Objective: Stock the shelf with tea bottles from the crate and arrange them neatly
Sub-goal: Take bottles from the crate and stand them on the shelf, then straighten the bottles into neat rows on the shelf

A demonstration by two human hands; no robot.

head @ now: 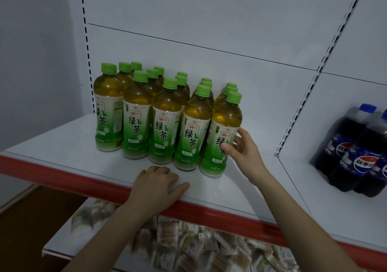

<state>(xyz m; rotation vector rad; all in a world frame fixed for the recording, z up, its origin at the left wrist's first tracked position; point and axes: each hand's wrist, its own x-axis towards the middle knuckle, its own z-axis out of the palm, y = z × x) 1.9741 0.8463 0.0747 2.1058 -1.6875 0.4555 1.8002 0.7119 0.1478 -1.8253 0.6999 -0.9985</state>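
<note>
Fifteen tea bottles (138,112) — right hand (240,146) grasps one, fourteen left and behind; left hand (155,186) rests on shelf (62,146), loosely curled, empty.

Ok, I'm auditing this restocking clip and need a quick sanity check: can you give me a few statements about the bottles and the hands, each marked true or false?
1. The right hand grips the rightmost front tea bottle. True.
2. The tea bottles have blue caps. False: their caps are green.
3. The left hand holds a bottle. False: it rests on the shelf near the front edge and holds nothing.
4. Dark cola bottles stand to the right of the tea. True.
5. One tea bottle lies on its side. False: all those in view stand upright.
</note>
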